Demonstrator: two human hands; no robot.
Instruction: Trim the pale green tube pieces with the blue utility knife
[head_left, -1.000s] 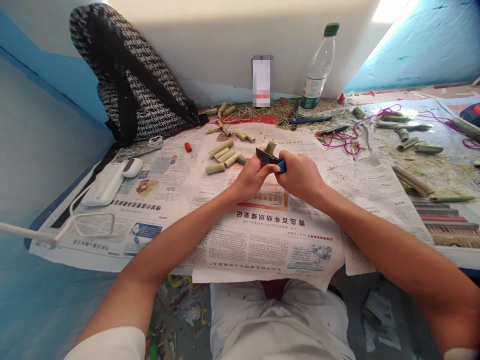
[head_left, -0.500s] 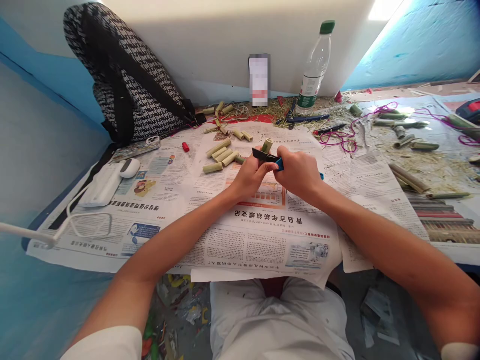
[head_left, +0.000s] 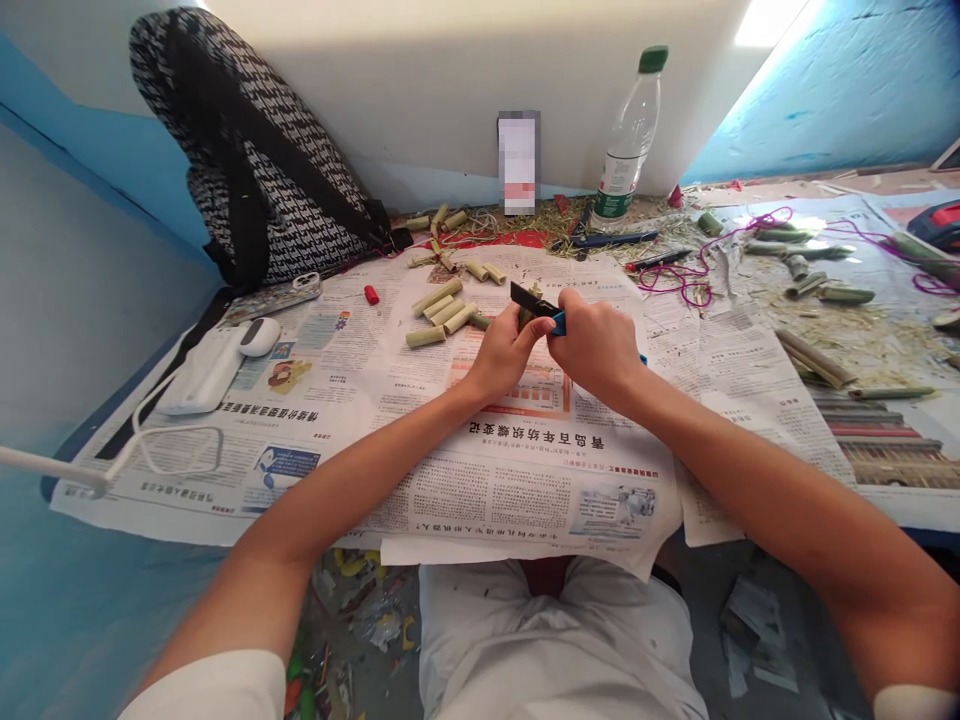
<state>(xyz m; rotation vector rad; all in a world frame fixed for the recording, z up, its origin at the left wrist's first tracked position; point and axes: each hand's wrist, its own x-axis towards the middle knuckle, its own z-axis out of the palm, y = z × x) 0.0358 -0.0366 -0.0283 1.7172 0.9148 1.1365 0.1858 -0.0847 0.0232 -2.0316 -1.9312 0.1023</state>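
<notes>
My left hand (head_left: pixel 501 357) is closed around a short bamboo piece (head_left: pixel 535 289); only its upper end shows, the rest being hidden by my fingers and the blade. In my right hand (head_left: pixel 600 340) is a utility knife (head_left: pixel 532 302) with a blue handle and a dark blade. The blade points up and left, in front of the bamboo. My left thumb lies against the knife near the blade's base. Left of my hands, several cut bamboo pieces (head_left: pixel 444 305) lie on the newspaper (head_left: pixel 420 440). One greener piece (head_left: pixel 480 321) is beside my left fingers.
A clear bottle (head_left: pixel 626 150) and a phone (head_left: pixel 519 165) stand at the back. Left are a patterned bag (head_left: pixel 255 170), a white device (head_left: pixel 206 370) and a red cap (head_left: pixel 371 295). Purple string (head_left: pixel 701 265), a pen (head_left: pixel 660 260), bamboo scraps and shavings lie right.
The knife blade has shifted slightly up and right over the bamboo. Less of the bamboo's end shows now, and it appears tilted differently. Both hands keep their hold.
</notes>
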